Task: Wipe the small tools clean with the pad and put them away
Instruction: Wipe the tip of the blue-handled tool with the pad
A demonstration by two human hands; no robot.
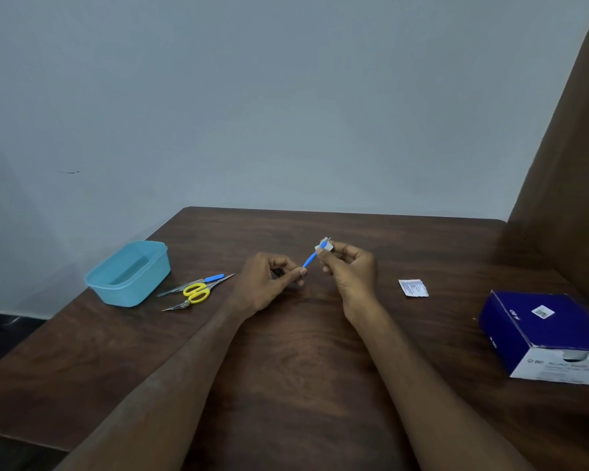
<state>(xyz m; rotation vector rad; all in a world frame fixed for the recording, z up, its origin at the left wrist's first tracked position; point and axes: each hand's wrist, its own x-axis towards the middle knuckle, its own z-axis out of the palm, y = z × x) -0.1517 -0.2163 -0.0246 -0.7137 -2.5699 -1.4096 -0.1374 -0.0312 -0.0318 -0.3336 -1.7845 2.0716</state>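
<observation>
My left hand (269, 283) pinches the lower end of a thin blue-handled tool (310, 258) that slants up to the right above the table. My right hand (349, 266) holds a small white pad (322, 245) folded around the tool's upper tip, which pokes out just past the pad. Left of my hands lie yellow-handled scissors (196, 293), a second blue-handled tool (214, 277), steel tweezers (177, 289) and a small metal clip (176, 306). Beyond them stands an open light-blue plastic tub (130, 275).
A torn white pad wrapper (412, 287) lies right of my hands. A dark blue and white cardboard box (546, 334) sits at the table's right edge. The brown wooden table (303, 368) ends at a grey wall; a brown panel rises at the right.
</observation>
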